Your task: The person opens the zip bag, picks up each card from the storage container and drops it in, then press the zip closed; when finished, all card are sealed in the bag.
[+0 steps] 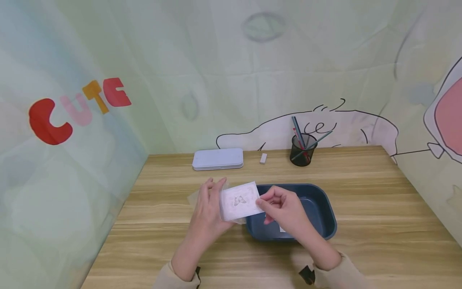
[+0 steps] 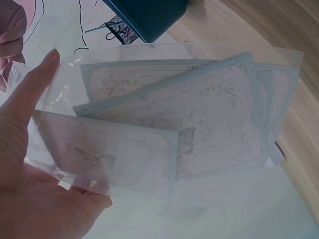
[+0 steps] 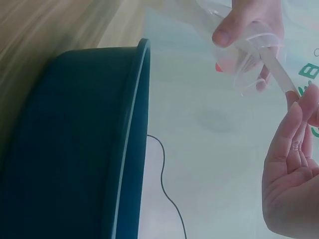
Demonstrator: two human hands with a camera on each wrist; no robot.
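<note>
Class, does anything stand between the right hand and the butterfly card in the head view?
Nothing visible does: the right hand pinches the butterfly card at its edge. The left hand holds the clear bag with more cards inside.

Your head cam: even, diffuse light, soft shadows on the table (image 1: 379, 212). Your wrist cams: dimmer, hazy; glints on the plastic bag (image 2: 144, 53).

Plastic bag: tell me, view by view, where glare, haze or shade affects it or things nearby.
Left wrist: small bright glints on the plastic bag towards the picture's left, the cards inside it hazy; right wrist: the tray dark, with little detail; head: soft light, the held card pale, without strong glare.
</note>
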